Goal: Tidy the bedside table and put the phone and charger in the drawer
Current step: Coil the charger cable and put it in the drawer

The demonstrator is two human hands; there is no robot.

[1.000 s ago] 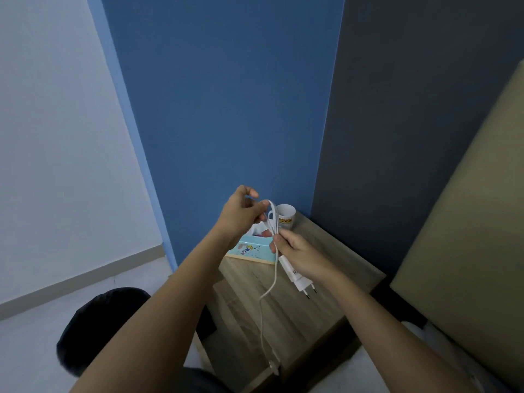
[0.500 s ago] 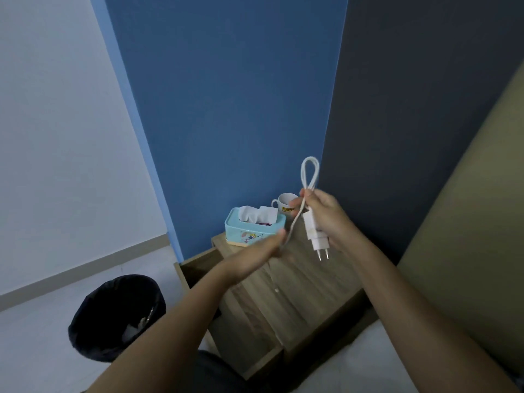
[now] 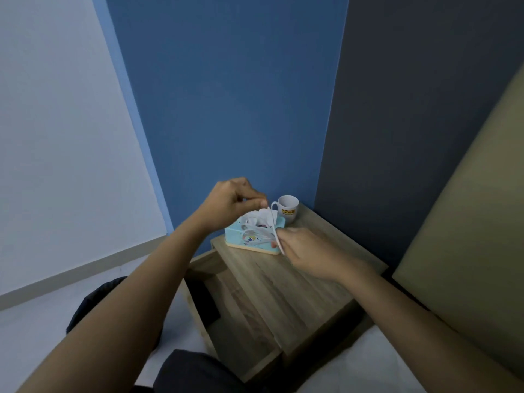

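**Cable being gathered over the bedside table**

Above the bedside table (image 3: 297, 282), the right hand (image 3: 309, 255), lower than half a second ago, is clamping the white charger cable (image 3: 273, 222). Beyond, the left hand (image 3: 229, 204), now raised, is pinching its loop over the tissue box (image 3: 235, 235); the mug (image 3: 287, 208) is standing behind.

Blue wall (image 3: 226, 95), dark panel (image 3: 411, 123) (dim light), pale floor (image 3: 37, 330).

Wooden bedside table (image 3: 297, 282) in corner, top bearing light-blue tissue box (image 3: 235, 236) at back left edge and white mug (image 3: 288, 209) with yellow label just behind it near wall; drawer (image 3: 241, 316) pulled open at front.
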